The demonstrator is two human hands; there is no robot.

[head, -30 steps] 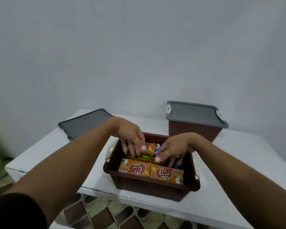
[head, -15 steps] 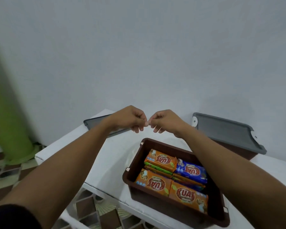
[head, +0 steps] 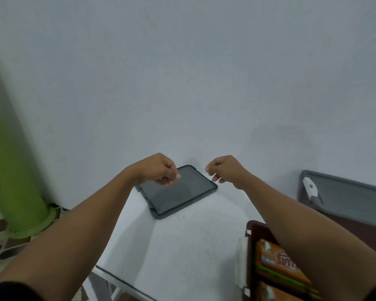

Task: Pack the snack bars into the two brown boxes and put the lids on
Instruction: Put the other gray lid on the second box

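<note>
A loose grey lid (head: 178, 192) lies flat at the table's far left corner. My left hand (head: 161, 170) hovers over its left part, fingers curled and holding nothing. My right hand (head: 224, 168) hangs just past the lid's right corner, fingers also curled and empty. The open brown box (head: 251, 233) sits at the lower right, partly under my right forearm, with orange snack bars (head: 276, 259) packed inside. The second brown box (head: 356, 233) stands at the far right with a grey lid (head: 345, 196) on it.
The white table (head: 182, 246) stands against a pale wall. Its left edge and front corner drop to a patterned tile floor. A green cylindrical object (head: 13, 181) stands on the floor at the left.
Both hands left the open box, rose and moved left to the loose grey lid. They have drawn apart from each other. The view swung left, so the open box now sits at the lower right.
</note>
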